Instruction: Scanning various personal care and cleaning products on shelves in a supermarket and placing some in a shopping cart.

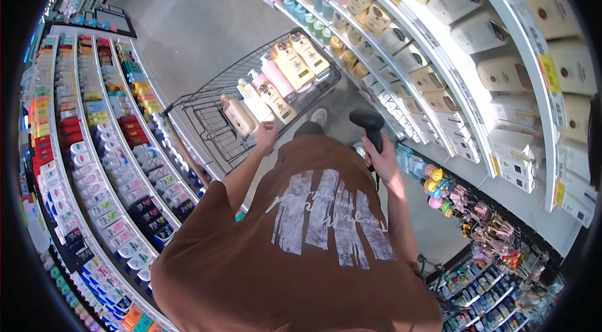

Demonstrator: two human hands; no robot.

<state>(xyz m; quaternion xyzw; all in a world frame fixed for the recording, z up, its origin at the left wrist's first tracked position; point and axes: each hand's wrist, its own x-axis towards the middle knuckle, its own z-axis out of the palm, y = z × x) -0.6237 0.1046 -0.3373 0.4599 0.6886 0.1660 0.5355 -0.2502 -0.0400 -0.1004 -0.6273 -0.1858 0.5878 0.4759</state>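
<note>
Scanner (369, 122) is held upright, just beyond the right side of the brown shirt, its handle wrapped by the closed fingers of the right hand (385, 158), presumably so that its head is left clear. The left hand (267, 135) is held partly curled just beside the nearest bottles (276, 102), though whether anything is pinched or touched cannot be told. Bottles are grouped in the wire cart (199, 122), probably for mutual support, between product-filled shelves (550, 144).

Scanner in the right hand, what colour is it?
The scanner is black, best seen in the head view.
</note>
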